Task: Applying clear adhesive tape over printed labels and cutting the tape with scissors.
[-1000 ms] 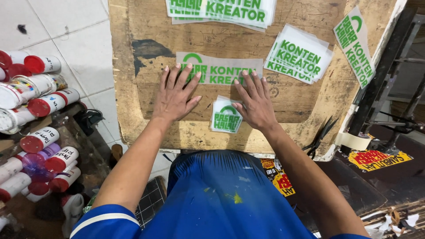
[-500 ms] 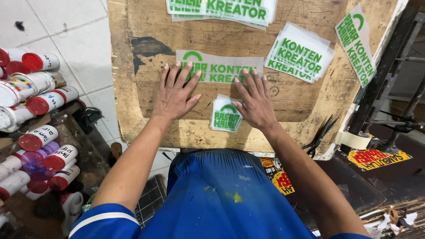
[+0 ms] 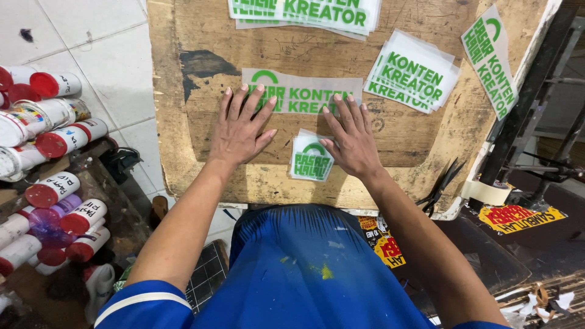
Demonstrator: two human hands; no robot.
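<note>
Long green-print sheet [image 3: 303,92] laid flat on wooden board [image 3: 317,152], pinned by left hand [image 3: 239,131] and right hand [image 3: 351,141], both spread open. Small sheet [image 3: 309,158] beside right hand; printed stacks [image 3: 413,74] done.

Bare board [image 3: 201,122] left of left hand [image 3: 241,128] and along the near edge: free. Small sticker [image 3: 311,158] fills the gap between hands. Sticker stacks [image 3: 411,73] crowd the right and far edge; scissors [image 3: 439,189], tape roll [image 3: 484,192] block the right corner.
</note>
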